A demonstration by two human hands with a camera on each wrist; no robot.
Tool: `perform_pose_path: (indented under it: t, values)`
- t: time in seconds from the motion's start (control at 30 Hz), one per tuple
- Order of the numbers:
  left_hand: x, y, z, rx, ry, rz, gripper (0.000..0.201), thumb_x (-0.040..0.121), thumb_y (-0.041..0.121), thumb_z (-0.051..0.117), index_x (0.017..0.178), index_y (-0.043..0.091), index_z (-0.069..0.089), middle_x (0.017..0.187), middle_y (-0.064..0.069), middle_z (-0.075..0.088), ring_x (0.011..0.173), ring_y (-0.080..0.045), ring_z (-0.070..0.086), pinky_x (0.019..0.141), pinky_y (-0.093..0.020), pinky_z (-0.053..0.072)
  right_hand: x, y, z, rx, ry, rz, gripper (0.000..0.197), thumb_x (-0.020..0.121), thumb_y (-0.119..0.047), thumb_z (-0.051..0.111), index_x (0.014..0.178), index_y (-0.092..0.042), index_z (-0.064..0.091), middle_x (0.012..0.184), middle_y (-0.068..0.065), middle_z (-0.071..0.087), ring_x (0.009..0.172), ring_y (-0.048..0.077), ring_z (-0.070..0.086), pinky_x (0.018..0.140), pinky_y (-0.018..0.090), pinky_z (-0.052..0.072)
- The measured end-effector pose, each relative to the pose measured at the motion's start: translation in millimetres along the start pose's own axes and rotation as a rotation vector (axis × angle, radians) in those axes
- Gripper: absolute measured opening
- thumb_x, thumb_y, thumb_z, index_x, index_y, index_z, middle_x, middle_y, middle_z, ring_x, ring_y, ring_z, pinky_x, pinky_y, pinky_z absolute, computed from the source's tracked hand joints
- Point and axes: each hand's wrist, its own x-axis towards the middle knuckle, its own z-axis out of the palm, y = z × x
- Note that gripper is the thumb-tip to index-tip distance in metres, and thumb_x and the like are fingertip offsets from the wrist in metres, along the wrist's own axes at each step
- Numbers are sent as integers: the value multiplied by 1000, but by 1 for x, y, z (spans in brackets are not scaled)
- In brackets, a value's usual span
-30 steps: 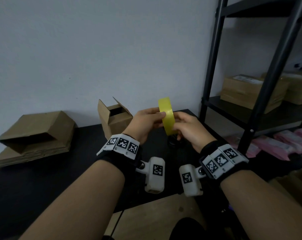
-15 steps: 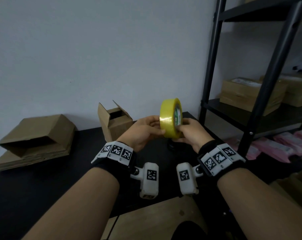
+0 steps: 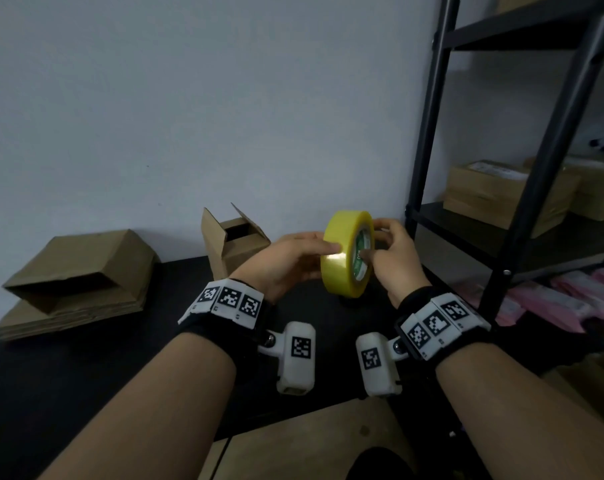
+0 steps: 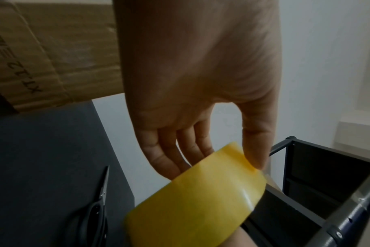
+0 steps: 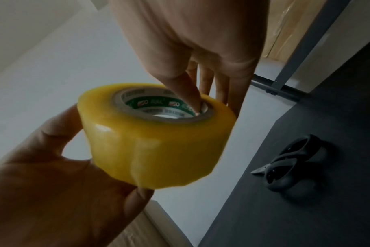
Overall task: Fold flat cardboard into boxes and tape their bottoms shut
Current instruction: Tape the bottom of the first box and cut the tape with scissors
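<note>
A yellow tape roll [image 3: 342, 258] with a green-printed core is held up above the black table [image 3: 86, 358] between both hands. My left hand [image 3: 293, 258] grips its outer band, thumb on top and fingers behind [image 4: 201, 197]. My right hand [image 3: 390, 254] holds the other side, one finger hooked into the core [image 5: 192, 100] and the others around the rim. A small folded cardboard box [image 3: 234, 244] with its flaps up stands at the back by the wall. A stack of flat cardboard [image 3: 75, 282] lies at the far left.
Black scissors [image 5: 289, 160] lie on the table under the hands. A black metal shelf rack [image 3: 522, 202] stands at the right, with cardboard boxes [image 3: 494, 192] on it and pink packets [image 3: 563, 299] lower down. A white wall runs behind the table.
The roll has turned from edge-on to show its core side and has risen a little. My right hand's finger has gone into the core. Both hands still hold it.
</note>
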Motion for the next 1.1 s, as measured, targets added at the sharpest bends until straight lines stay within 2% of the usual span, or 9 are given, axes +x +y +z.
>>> perform_pose_path:
  t: [0.2, 0.33, 0.43, 0.6, 0.73, 0.8, 0.93, 1.03, 1.1]
  values:
    - [-1, -2, -1, 28, -9, -19, 47, 72, 24, 66, 116, 7, 64, 102, -7, 68, 92, -15, 65, 80, -26, 50, -1, -4, 1, 8, 8, -86, 45, 85, 14, 53, 98, -29, 56, 103, -3, 62, 93, 12, 62, 72, 22, 50]
    - [-1, -3, -1, 10, -2, -24, 35, 74, 24, 66, 106, 10, 67, 96, -5, 69, 88, -15, 65, 77, -25, 50, -4, -7, 1, 17, 10, -136, 47, 83, 13, 54, 88, -34, 57, 98, -3, 63, 92, 15, 63, 70, 22, 49]
    - [-1, -4, 1, 14, 23, -35, 29, 79, 27, 64, 104, 12, 68, 96, -3, 69, 88, -15, 65, 78, -25, 50, -7, -10, 3, 35, 6, -173, 41, 82, 12, 54, 84, -29, 58, 87, -4, 63, 82, 13, 62, 67, 24, 50]
    - [-2, -2, 6, 30, 19, -26, 14, 91, 16, 54, 95, 11, 67, 86, -1, 68, 81, -12, 64, 75, -23, 51, -10, -15, 5, 39, 1, -225, 37, 80, 12, 52, 82, -24, 57, 81, -4, 61, 72, 5, 58, 64, 22, 48]
    - [-3, -2, 6, 43, -9, 17, 15, 89, 6, 57, 101, 5, 67, 93, -7, 71, 87, -18, 68, 81, -27, 56, -11, -19, 5, 34, 15, -232, 39, 81, 14, 50, 85, -24, 58, 84, -7, 60, 72, -3, 56, 66, 13, 47]
    - [-4, -4, 6, 39, -10, 28, 19, 88, 3, 59, 105, 3, 67, 97, -11, 72, 89, -21, 68, 83, -30, 56, -11, -21, 4, 33, 20, -216, 38, 83, 12, 49, 93, -23, 60, 93, -8, 62, 82, -2, 58, 70, 10, 46]
    - [-2, -10, 6, 65, 32, 44, 34, 85, 4, 65, 119, 1, 64, 116, -17, 68, 108, -32, 64, 99, -40, 49, -7, -22, 3, 78, 79, -123, 30, 88, 1, 50, 111, -16, 61, 104, -5, 61, 96, 6, 58, 77, 17, 45]
    - [-1, -13, 9, 74, 65, 68, 37, 84, 2, 66, 121, 0, 63, 118, -18, 66, 109, -29, 63, 98, -34, 51, -7, -23, 2, 148, 115, -55, 21, 90, -7, 54, 108, -12, 62, 98, -3, 62, 93, 14, 60, 83, 28, 49]
    - [-1, -15, 9, 81, 89, 87, 38, 83, -3, 66, 121, -2, 62, 118, -19, 66, 106, -26, 64, 93, -29, 53, -8, -23, 2, 155, 106, -38, 12, 92, -18, 59, 102, -13, 61, 91, -2, 62, 87, 15, 61, 76, 28, 49]
